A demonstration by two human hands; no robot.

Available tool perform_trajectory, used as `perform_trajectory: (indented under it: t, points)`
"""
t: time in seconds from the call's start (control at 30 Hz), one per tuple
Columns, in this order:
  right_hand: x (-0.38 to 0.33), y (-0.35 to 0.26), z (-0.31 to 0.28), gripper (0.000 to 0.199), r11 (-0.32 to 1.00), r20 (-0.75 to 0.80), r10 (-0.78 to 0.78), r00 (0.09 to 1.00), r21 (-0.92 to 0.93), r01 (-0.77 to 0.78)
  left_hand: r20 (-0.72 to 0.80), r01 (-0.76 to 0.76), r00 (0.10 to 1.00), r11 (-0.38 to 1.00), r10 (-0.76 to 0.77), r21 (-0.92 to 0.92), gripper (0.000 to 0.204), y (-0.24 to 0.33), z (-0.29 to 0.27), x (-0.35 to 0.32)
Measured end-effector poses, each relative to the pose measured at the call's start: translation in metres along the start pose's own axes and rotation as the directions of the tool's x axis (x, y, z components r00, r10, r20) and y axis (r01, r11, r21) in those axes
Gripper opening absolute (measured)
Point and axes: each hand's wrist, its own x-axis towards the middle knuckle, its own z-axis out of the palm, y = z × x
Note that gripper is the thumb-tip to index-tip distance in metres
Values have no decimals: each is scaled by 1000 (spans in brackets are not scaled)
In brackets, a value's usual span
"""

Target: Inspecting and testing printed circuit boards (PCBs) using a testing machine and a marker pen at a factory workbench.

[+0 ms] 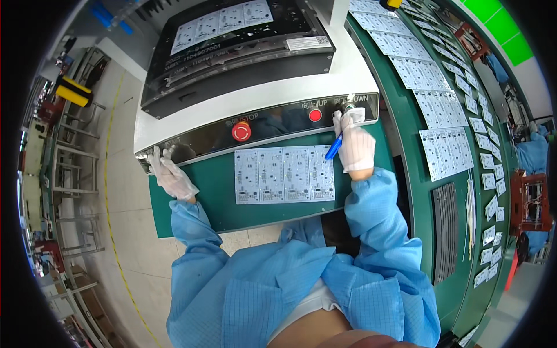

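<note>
My left hand point(170, 174), in a white glove, reaches to the left end of the machine's black control panel point(197, 143). Its fingers are stretched out and touch the panel there, covering whatever lies under them. At the panel's right end, my right hand point(355, 145), gloved too, has its fingertips on the button beside the red button point(315, 115). A blue pen point(334, 147) is held in that hand, slanting down to the left. Between my hands a white circuit board panel point(284, 174) lies flat on the green worktop point(214, 213).
Above the control panel sits a black test fixture point(243, 69) with another white board panel point(223, 24) on it. A red emergency stop knob point(241, 131) juts from the panel. On the right, a green bench point(425, 200) carries rows of boards and dark strips point(445, 232).
</note>
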Motion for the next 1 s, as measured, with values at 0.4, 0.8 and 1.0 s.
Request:
perform_trajectory:
  t: [0.4,0.8,1.0]
  points:
    - [-114,-110,25,28,785,0,-594,804,220,580,-282,-19,959,1000,14,-13,30,-2,-10,-5]
    - [-66,35,-104,35,197,-72,470,880,980,-25,671,744,667,-323,323,-584,59,228,-16,-141]
    - [-149,73,-179,57,-364,-25,747,665,821,440,445,640,574,-38,688,-768,68,355,-5,-149]
